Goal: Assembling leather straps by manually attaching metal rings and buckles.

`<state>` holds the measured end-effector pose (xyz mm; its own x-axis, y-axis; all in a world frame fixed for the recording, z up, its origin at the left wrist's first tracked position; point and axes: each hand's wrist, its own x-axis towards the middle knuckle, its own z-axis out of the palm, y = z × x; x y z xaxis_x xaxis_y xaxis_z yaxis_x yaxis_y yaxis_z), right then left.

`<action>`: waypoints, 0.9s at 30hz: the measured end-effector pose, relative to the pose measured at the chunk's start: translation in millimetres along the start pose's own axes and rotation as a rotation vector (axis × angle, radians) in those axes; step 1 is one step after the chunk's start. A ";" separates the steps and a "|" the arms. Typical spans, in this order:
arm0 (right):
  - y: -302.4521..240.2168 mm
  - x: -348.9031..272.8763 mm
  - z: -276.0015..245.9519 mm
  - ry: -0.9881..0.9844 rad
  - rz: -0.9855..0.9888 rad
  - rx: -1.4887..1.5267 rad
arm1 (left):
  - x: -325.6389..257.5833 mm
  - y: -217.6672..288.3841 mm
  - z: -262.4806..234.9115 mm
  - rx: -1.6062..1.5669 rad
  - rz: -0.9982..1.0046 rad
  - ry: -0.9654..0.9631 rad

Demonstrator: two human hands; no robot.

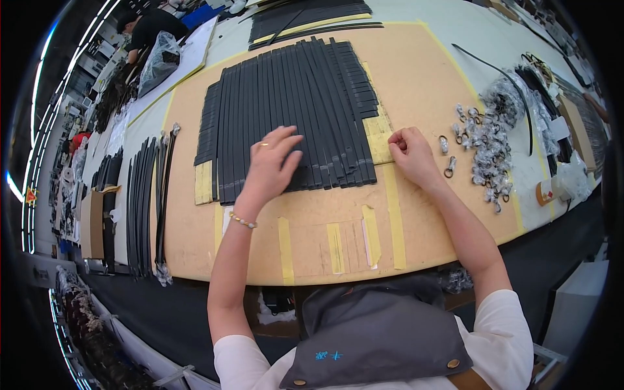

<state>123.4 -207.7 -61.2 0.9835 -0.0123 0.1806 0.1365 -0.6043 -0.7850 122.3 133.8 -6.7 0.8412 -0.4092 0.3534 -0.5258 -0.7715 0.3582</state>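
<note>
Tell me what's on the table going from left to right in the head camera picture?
Loose black straps → left hand on the row of black straps → right hand → two metal clasps → heap of metal clasps.

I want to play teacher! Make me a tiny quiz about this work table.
1. True or false: the left hand lies flat on the row of black straps.
2. What is the right hand nearest to? A) the yellow tape at the straps' right edge B) a pair of scissors C) a cup
3. Fill in: the small metal clasps lie to the ___ of the right hand.

Key: 1 true; 2 A; 3 right.
</note>
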 end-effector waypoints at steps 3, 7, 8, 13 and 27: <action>2.0 -2.1 6.3 0.044 -0.045 -0.002 | 29.0 50.3 34.7 0.014 0.167 -0.202; 5.6 -3.5 6.7 0.055 -0.075 0.013 | 55.0 66.9 65.3 0.057 0.272 -0.297; 7.5 -2.7 7.2 0.064 -0.098 0.017 | 56.0 65.2 69.2 0.084 0.246 -0.332; 2.7 -1.3 0.3 0.042 -0.093 -0.019 | 49.5 59.6 77.7 0.080 0.210 -0.339; -2.8 126.5 51.8 -0.046 -0.266 -0.540 | 36.6 54.4 71.2 0.049 0.185 -0.337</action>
<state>253.6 -166.4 -66.8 0.9296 0.2222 0.2942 0.3111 -0.9010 -0.3023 133.4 42.1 -35.7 0.7314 -0.6743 0.1016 -0.6726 -0.6889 0.2701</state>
